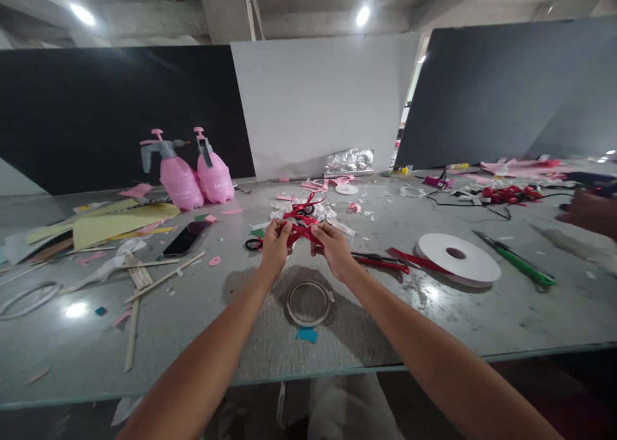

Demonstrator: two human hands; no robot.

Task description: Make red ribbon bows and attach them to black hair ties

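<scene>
Between my two hands a piece of red ribbon (303, 233) is held above the table, folded or looped in the middle. My left hand (276, 242) pinches its left end and my right hand (332, 244) pinches its right end. Just beyond lies a heap of red ribbon and white scraps (308, 209), with black scissor handles (253, 243) showing to the left of my fingers. Below my hands a roll of tape (309, 304) lies flat. A red-handled cutter (380, 261) rests right of my right hand, near a large white roll (457, 260) with red ribbon.
Two pink spray bottles (180, 183) stand at the back left, with a phone (186, 239) in front. Wooden sticks (139, 286) and yellow paper (123, 221) lie left. A green cutter (520, 261) lies right, near another person's hand (590, 212). The table's front edge (357, 369) runs close to me.
</scene>
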